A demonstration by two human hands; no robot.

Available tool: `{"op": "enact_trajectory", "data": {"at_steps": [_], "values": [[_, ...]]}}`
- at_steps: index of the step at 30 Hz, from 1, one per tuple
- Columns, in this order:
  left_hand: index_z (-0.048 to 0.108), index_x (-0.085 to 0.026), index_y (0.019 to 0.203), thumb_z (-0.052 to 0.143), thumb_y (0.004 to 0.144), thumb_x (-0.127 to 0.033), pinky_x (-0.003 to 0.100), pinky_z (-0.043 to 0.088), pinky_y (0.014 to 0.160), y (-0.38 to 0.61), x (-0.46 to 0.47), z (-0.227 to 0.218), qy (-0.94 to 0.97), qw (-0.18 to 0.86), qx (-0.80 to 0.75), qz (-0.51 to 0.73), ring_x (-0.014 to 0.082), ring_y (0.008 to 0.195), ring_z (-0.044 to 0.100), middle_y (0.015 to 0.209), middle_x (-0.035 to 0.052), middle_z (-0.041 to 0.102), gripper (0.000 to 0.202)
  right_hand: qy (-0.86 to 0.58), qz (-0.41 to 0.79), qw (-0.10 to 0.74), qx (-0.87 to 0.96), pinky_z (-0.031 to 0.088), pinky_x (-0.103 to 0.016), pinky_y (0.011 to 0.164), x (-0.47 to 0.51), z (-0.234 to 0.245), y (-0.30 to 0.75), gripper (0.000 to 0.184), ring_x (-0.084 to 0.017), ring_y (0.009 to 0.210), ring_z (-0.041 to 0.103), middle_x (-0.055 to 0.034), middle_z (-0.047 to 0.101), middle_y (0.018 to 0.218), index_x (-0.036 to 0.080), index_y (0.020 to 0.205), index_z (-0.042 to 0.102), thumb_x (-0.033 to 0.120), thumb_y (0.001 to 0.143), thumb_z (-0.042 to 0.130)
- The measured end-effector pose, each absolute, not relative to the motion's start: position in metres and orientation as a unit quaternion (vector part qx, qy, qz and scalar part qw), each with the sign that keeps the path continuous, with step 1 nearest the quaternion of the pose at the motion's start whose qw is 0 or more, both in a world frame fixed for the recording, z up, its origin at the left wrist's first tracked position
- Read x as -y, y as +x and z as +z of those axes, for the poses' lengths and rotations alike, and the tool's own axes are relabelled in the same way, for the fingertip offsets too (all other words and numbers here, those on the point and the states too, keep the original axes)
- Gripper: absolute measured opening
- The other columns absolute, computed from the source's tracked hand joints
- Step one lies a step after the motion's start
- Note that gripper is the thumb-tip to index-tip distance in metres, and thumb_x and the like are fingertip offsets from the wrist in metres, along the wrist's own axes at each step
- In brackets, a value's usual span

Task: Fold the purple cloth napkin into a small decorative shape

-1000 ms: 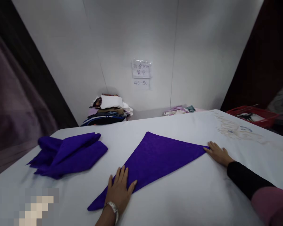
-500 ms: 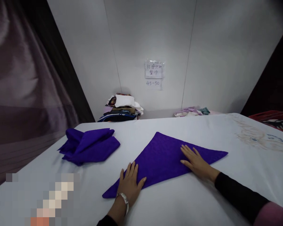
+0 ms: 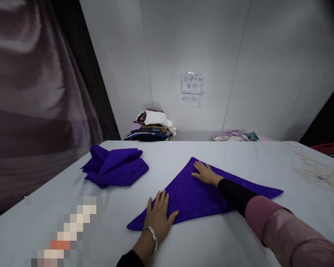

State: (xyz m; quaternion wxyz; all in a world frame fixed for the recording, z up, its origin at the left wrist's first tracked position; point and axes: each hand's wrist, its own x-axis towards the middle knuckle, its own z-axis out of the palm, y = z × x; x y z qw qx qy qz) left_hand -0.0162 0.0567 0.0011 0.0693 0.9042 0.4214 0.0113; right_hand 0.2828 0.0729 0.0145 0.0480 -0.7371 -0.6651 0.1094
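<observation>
Cloth (image 3: 189, 200) — deep purple, a flat, long-cornered triangle — lies under outspread left fingers (image 3: 161, 200) and outspread right fingers (image 3: 202, 168).

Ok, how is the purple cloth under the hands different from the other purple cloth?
The triangular cloth lies flat, but the bunched cloth rises in loose folds. The triangular cloth has a neat outline with pointed corners, while the bunched cloth's outline is uneven. The left hand and right hand both rest on the triangular cloth; neither touches the bunched cloth. Both cloths are purple and lie on the white table covering.
</observation>
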Motion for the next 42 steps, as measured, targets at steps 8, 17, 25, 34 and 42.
{"op": "enact_trajectory", "data": {"at_steps": [8,17,25,34,42], "values": [[0.024,-0.014,0.141,0.022,0.086,-0.060,0.053,0.006,0.110,-0.017,-0.055,0.002,0.903,0.083,-0.421,0.009,0.0264,0.138,0.009,0.149,0.0081,0.019,0.072,-0.751,0.101,0.032,0.652,0.008,-0.050,0.107,-0.105,0.005,0.282,0.075,-0.026,0.137,0.009,-0.0151,0.017,0.149,0.012,0.142,0.024,0.063,0.087,0.017],[0.024,-0.015,0.141,0.020,0.086,-0.061,0.054,0.005,0.110,-0.018,-0.056,0.000,0.905,0.082,-0.417,0.014,0.0267,0.138,0.010,0.149,0.0081,0.020,0.072,-0.743,0.089,0.033,0.663,0.005,-0.047,0.108,-0.111,-0.003,0.285,0.078,-0.024,0.138,0.008,-0.0129,0.014,0.150,0.012,0.143,0.022,0.065,0.086,0.015],[0.026,-0.016,0.141,0.022,0.086,-0.060,0.055,0.005,0.109,-0.017,-0.056,-0.001,0.905,0.078,-0.417,0.017,0.0282,0.138,0.011,0.149,0.0081,0.020,0.070,-0.748,0.087,0.033,0.657,0.004,-0.048,0.108,-0.113,-0.006,0.285,0.078,-0.025,0.138,0.007,-0.0114,0.013,0.151,0.015,0.143,0.020,0.066,0.085,0.015],[0.027,-0.015,0.141,0.019,0.086,-0.062,0.054,0.004,0.110,-0.018,-0.054,0.001,0.905,0.079,-0.417,0.020,0.0278,0.138,0.011,0.149,0.0073,0.021,0.072,-0.756,0.085,0.031,0.648,0.005,-0.049,0.108,-0.110,-0.005,0.284,0.077,-0.025,0.138,0.007,-0.0112,0.013,0.151,0.015,0.144,0.018,0.065,0.086,0.015],[0.026,-0.015,0.141,0.020,0.086,-0.061,0.054,0.005,0.110,-0.017,-0.055,-0.001,0.904,0.085,-0.419,0.023,0.0271,0.138,0.010,0.149,0.0072,0.020,0.072,-0.755,0.084,0.032,0.650,0.006,-0.050,0.108,-0.110,-0.004,0.285,0.076,-0.024,0.138,0.009,-0.0105,0.014,0.150,0.014,0.143,0.020,0.064,0.086,0.015]]}}
